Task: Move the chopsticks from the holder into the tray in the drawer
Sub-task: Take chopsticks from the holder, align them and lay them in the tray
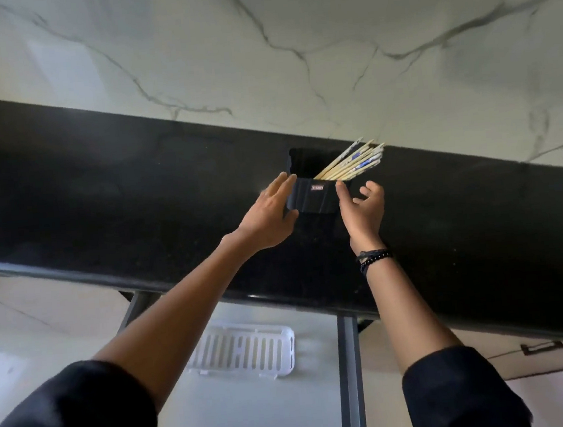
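A black rectangular holder (316, 198) stands on the black countertop (134, 200), near the marble wall. Several pale wooden chopsticks (351, 164) with blue marks lean out of it toward the upper right. My left hand (268, 219) rests flat against the holder's left side, fingers extended. My right hand (364, 210) is at the holder's right front corner, fingers spread, one fingertip touching the rim. Neither hand grips the chopsticks. Below the counter, a white slotted tray (242, 353) lies in the open drawer (258, 415).
A white marble wall (291, 40) rises behind the counter. The drawer's dark metal rail (349, 379) runs down right of the tray. A closed drawer with a dark handle (542, 347) sits at lower right.
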